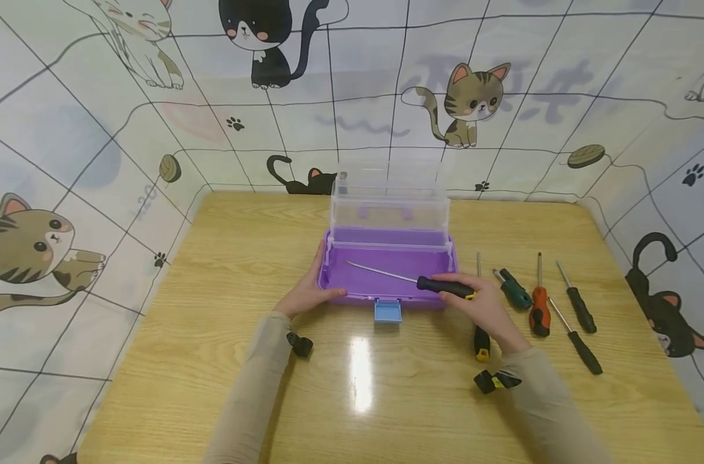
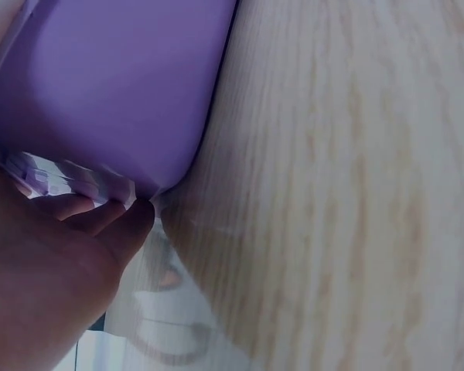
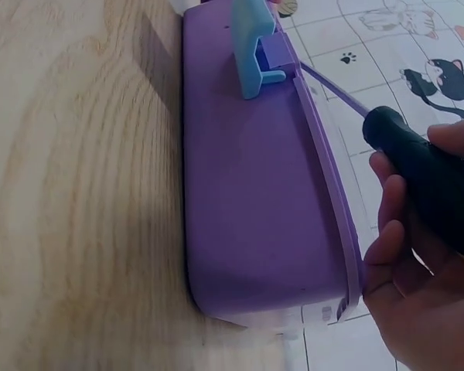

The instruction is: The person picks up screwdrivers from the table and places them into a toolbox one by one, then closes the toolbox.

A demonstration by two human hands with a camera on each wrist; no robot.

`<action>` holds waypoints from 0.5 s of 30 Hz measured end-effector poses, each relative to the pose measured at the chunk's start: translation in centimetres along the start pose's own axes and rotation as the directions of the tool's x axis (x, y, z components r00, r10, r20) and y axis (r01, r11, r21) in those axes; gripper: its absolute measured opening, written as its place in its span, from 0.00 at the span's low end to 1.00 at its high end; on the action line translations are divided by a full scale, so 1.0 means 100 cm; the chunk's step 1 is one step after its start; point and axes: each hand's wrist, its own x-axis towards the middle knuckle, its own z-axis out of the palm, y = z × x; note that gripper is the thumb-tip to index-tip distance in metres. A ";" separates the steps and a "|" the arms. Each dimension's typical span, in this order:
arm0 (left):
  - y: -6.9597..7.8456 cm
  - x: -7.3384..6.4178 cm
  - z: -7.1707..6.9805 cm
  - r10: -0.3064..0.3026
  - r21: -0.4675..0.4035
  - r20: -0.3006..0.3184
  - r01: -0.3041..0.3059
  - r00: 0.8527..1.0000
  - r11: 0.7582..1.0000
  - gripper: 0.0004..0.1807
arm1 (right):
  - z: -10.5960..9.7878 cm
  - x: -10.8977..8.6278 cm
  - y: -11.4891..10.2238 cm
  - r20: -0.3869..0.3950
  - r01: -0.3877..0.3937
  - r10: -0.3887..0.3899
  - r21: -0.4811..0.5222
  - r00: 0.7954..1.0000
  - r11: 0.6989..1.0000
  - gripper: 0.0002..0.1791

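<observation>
A purple plastic box (image 1: pixel 363 283) with its clear lid (image 1: pixel 389 216) raised stands on the table. My left hand (image 1: pixel 305 293) holds its left end, thumb along the front rim; the left wrist view shows those fingers against the box (image 2: pixel 124 85). In my right hand (image 1: pixel 485 312) is a screwdriver (image 1: pixel 441 285) with a black handle and yellow end, gripped between thumb and fingers. Its long shaft slants left over the open box. The right wrist view shows the screwdriver (image 3: pixel 417 170) above the box's front rim, with fingers close to that rim. A blue latch (image 1: pixel 388 312) hangs down in front.
Right of the box lie several screwdrivers: one black and yellow (image 1: pixel 482 345) partly under my right hand, a red one (image 1: pixel 539 309), black ones (image 1: pixel 581 309), and a green-handled tool (image 1: pixel 517 293). A cat-patterned sheet (image 1: pixel 375 77) surrounds the wooden table (image 1: pixel 230 258).
</observation>
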 end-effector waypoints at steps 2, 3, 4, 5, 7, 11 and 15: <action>-0.001 0.001 0.000 0.010 0.003 -0.001 -0.010 1.000 1.000 0.67 | -0.001 0.004 -0.001 0.036 -0.011 0.012 -0.016 0.999 1.000 0.17; -0.001 0.001 0.000 0.015 0.005 0.001 -0.015 1.000 1.000 0.67 | -0.001 0.006 -0.001 0.055 -0.016 0.017 -0.017 0.998 1.000 0.17; 0.000 0.001 0.000 0.023 0.005 0.004 -0.023 1.000 1.000 0.67 | -0.001 0.008 -0.002 0.074 -0.022 0.023 -0.012 0.997 1.000 0.17; 0.001 0.002 0.000 0.031 0.007 0.009 -0.031 0.999 0.999 0.67 | -0.001 0.011 -0.002 0.088 -0.026 0.027 -0.015 0.996 1.000 0.17; 0.006 0.002 -0.001 0.049 0.007 0.025 -0.050 0.998 0.999 0.67 | -0.001 0.016 -0.001 0.117 -0.026 0.027 -0.012 0.993 1.000 0.17; 0.024 0.000 -0.003 0.105 -0.003 0.065 -0.105 0.992 0.994 0.68 | -0.001 0.024 -0.001 0.168 -0.040 0.041 -0.008 0.985 0.999 0.17; 0.038 -0.001 -0.004 0.117 -0.030 0.091 -0.115 0.989 0.993 0.69 | -0.002 0.031 -0.002 0.201 -0.062 0.062 -0.006 0.978 0.998 0.17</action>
